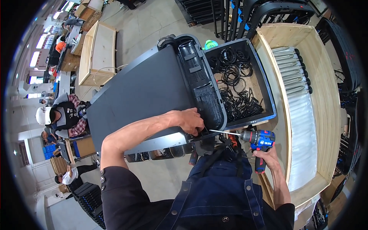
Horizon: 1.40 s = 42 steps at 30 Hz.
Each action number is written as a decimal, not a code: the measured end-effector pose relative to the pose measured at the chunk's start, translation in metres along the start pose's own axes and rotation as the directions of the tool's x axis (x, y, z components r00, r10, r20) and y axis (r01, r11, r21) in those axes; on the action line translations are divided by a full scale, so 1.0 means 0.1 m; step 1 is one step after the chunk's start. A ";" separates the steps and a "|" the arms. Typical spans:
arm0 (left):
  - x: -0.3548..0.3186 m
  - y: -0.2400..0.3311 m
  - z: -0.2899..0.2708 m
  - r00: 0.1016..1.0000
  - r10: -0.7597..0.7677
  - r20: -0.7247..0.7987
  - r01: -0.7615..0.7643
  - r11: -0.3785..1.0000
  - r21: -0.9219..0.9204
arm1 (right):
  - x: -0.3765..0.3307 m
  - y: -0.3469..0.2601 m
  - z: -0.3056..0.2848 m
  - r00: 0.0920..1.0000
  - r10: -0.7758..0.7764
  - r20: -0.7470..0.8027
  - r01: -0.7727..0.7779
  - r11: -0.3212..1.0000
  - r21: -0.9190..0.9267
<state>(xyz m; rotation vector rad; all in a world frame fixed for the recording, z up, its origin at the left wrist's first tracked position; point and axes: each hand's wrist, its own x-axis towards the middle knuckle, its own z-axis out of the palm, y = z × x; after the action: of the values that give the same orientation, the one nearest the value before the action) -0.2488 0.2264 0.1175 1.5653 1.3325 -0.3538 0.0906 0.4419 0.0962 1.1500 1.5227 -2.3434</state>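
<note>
Grey concrete floor (153, 23) under a bright workshop; open wooden crate (326, 115) to the right, wooden box (103, 46) upper left, people (69, 119) at the far left. Black tray (270, 96) beside the treadmill's end, holding black rings (231, 76) and dark bolts (239, 105).

Treadmill (142, 84) in front of the wearer, long axis running left to right, open motor end at right. Drill (264, 140) in front of the crate, long bit (226, 132) pointing left toward the treadmill's near corner; contact at the tip: cannot tell.

Drill: blue body, black-and-red grip, thin silvery bit. Treadmill: smooth matt black belt, grey side rails, black parts in the end bay.

Right hand (268, 157): fingers wrapped round the drill's grip. Left hand (190, 120): fingers bent, close together at that corner; whether they pinch anything, cannot tell.
</note>
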 end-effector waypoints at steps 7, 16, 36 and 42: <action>0.02 0.00 0.01 1.000 0.000 0.025 -0.001 1.000 0.026 | 0.12 0.12 0.00 0.998 0.046 0.051 -0.044 0.998 -0.045; 0.01 -0.01 0.04 0.999 0.001 0.035 -0.002 1.000 0.018 | 0.34 -0.29 0.01 0.994 0.102 0.029 -0.090 0.957 -0.276; -0.21 0.05 -0.03 0.979 -0.069 -0.190 -0.019 0.905 -0.426 | 0.79 -0.73 0.09 0.925 0.243 0.292 -0.144 0.936 -0.321; -0.78 0.12 0.29 0.399 -0.647 -0.649 -0.226 0.617 -0.754 | 0.82 -0.66 0.06 0.929 0.282 0.239 -0.223 0.943 -0.246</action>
<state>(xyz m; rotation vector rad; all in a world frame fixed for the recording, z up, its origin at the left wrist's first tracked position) -0.2552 0.1597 0.1681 0.6859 2.1596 1.0275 -0.0015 0.4930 0.0928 0.8730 1.3950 -2.0105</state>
